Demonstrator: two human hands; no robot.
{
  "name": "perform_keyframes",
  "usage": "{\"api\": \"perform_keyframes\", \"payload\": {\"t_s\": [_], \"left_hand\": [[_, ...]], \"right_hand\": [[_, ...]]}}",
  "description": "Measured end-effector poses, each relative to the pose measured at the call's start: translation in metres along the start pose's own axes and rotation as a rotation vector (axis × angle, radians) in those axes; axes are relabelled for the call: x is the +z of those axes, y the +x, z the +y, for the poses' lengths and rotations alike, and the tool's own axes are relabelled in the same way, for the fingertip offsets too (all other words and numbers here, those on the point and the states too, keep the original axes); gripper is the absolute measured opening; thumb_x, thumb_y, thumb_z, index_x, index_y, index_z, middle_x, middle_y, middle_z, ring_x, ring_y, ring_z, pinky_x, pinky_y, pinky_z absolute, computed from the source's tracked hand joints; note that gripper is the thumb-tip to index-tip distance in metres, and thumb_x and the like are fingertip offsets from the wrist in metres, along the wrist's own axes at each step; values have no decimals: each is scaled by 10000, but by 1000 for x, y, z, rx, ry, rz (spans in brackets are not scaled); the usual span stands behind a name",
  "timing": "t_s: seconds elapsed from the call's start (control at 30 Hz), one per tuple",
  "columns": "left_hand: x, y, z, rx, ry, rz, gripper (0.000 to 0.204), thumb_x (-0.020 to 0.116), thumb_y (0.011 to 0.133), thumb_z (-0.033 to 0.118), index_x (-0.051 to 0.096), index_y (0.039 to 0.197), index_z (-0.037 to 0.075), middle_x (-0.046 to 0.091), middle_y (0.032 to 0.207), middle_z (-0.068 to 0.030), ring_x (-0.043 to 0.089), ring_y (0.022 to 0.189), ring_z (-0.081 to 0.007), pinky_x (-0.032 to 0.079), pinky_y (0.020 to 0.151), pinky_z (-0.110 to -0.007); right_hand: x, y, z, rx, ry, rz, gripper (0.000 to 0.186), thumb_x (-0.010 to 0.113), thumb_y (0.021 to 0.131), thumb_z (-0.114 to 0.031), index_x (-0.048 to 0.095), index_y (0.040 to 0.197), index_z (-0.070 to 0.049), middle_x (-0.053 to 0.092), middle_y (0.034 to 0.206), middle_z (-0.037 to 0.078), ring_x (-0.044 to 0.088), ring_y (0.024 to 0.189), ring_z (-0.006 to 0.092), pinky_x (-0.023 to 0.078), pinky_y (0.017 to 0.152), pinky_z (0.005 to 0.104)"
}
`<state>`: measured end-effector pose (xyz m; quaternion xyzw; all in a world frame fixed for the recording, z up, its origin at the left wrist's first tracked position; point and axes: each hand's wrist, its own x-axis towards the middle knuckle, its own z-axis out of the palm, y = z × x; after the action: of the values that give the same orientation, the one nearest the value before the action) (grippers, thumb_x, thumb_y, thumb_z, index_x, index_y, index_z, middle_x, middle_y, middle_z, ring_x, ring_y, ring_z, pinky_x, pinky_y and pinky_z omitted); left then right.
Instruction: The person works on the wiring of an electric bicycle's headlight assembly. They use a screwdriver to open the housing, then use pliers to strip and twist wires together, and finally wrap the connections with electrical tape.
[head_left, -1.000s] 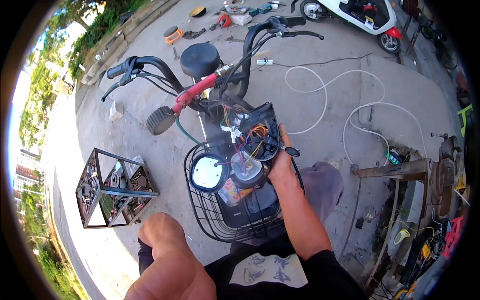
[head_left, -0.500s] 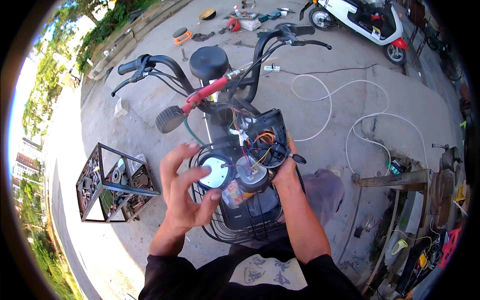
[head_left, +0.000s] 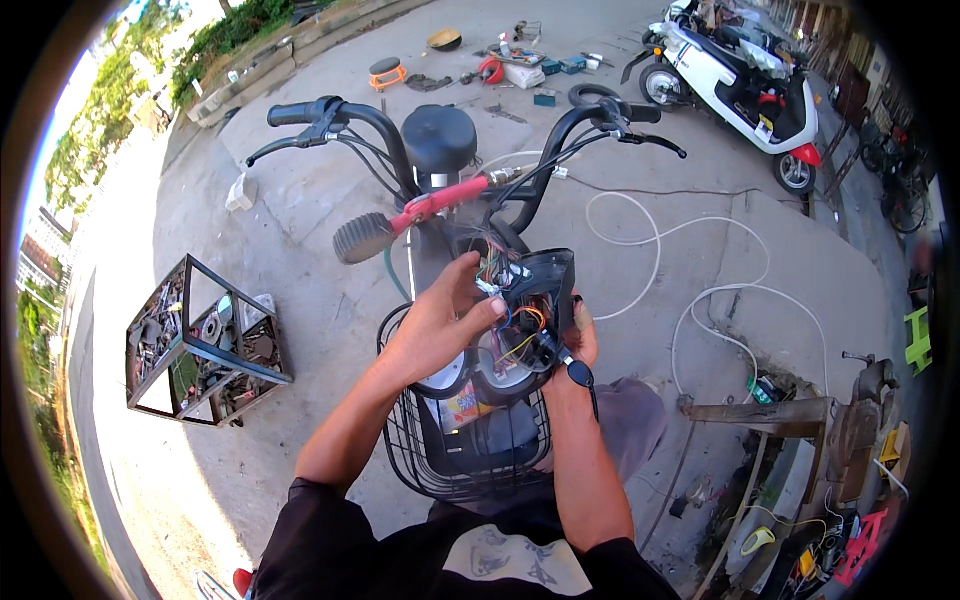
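A black plastic headlight housing (head_left: 550, 275), its inside full of orange, yellow and blue wires (head_left: 530, 318), sits tilted above the front basket. My right hand (head_left: 584, 340) grips the right side of this housing; some of its fingers are hidden behind it. A key with a black head (head_left: 579, 373) sticks out beside that hand. My left hand (head_left: 440, 320) reaches in from the left, thumb and forefinger apart around the white wire connectors (head_left: 490, 287). Its other fingers are partly hidden. Below it, a round white-faced lamp (head_left: 445, 375) is partly covered by the hand.
Black handlebars (head_left: 395, 135) and a red-handled tool with a ribbed black round end (head_left: 365, 238) lie beyond the housing. The wire basket (head_left: 400, 450) is nearest me. A metal-framed parts bin (head_left: 190, 345) stands left. A white hose (head_left: 655, 265) loops over the ground; a bench vise (head_left: 870, 390) is right.
My left hand has moved from over the round lamp up and right to the wire connectors. My right hand still holds the housing. The whole view has shifted a little.
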<state>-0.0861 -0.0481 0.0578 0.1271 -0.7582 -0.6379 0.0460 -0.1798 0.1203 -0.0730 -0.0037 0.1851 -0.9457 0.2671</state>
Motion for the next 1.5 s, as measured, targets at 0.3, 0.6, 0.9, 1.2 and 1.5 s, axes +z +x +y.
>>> {"api": "perform_keyframes", "payload": {"t_s": [0.3, 0.6, 0.9, 1.2, 1.5], "left_hand": [[3, 23, -20, -76, -228, 28, 467, 738, 1073, 111, 622, 1503, -32, 738, 1266, -60, 673, 1132, -124, 536, 1076, -325], [3, 24, -29, -112, -629, 45, 261, 598, 1066, 28, 646, 1323, 18, 730, 1160, -54, 701, 1081, -151, 576, 999, -337], [8, 18, -21, -75, -779, 81, 280, 521, 1069, 34, 588, 1341, 27, 721, 1292, -167, 703, 1292, -311, 555, 1095, -443], [6, 17, -22, -63, -733, 71, 375, 713, 1069, 114, 597, 1411, 11, 751, 1279, -129, 734, 1199, -248, 578, 1039, -400], [3, 23, -29, -65, -417, 29, 405, 797, 1037, 82, 646, 1405, 4, 764, 1209, -53, 711, 1051, -119, 575, 920, -293]], "right_hand": [[-7, -2, -3, 57, -55, -22, 596, 473, 1162, -509, 630, 1476, -28, 730, 1389, 162, 739, 1211, 294, 626, 1040, 466], [6, -3, -5, 83, -82, 51, 668, 456, 1164, -557, 612, 1506, -4, 712, 1421, 184, 731, 1229, 325, 621, 1051, 505], [-14, 3, -5, -111, 94, 37, 563, 523, 1135, -459, 670, 1445, -13, 720, 1433, 184, 700, 1295, 351, 570, 1115, 523], [-10, 2, -5, -168, 52, 27, 483, 537, 1139, -429, 676, 1393, -42, 737, 1388, 155, 691, 1298, 328, 556, 1125, 510], [-6, 14, 0, 59, -60, 105, 559, 477, 1180, -485, 662, 1452, -33, 738, 1400, 158, 729, 1251, 309, 596, 1102, 479]]}}
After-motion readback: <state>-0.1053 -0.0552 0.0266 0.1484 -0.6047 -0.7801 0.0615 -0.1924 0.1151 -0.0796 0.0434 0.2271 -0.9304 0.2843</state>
